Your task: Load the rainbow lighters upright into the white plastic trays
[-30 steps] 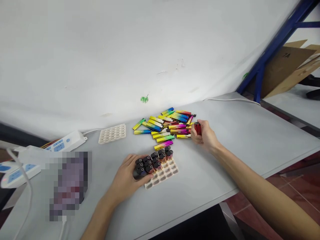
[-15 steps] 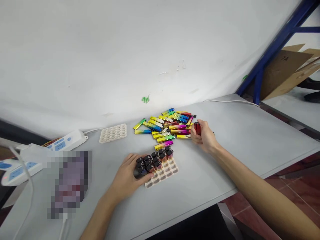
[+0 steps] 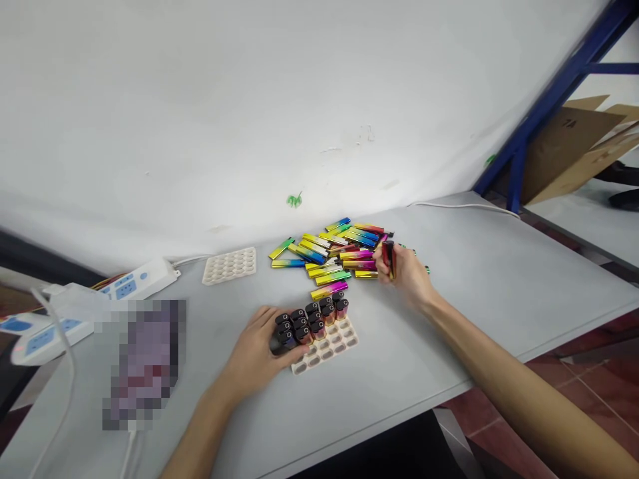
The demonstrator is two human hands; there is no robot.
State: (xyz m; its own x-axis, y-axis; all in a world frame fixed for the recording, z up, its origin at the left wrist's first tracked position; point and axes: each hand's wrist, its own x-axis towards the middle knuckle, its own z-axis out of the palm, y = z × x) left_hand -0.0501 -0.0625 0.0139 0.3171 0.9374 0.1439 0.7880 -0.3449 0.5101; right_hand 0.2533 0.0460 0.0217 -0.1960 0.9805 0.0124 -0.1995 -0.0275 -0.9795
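Note:
A pale tray of oval slots (image 3: 339, 337) lies on the table, with several black-topped lighters (image 3: 301, 322) standing upright in its far and left slots. My left hand (image 3: 257, 346) curls round the left end of this group, thumb along the near side and fingers behind. Something dark, partly hidden, lies between the palm and the lighters. Over the right edge of a loose pile of shiny multicoloured lighters (image 3: 327, 256), my right hand (image 3: 407, 269) is closed on a red lighter with a dark top (image 3: 389, 256), held roughly upright.
A second pale slotted tray (image 3: 229, 265) lies at the back left. Power strips (image 3: 134, 283) with cables and a pixelated object (image 3: 147, 362) occupy the left side. The white wall (image 3: 224, 133) borders the table's back; a blue frame (image 3: 519, 166) and cardboard boxes (image 3: 574, 143) stand at right.
My right hand has turned slightly, bringing the red lighter more upright and showing more of its body. My left hand keeps its grip at the tray. The view has shifted slightly.

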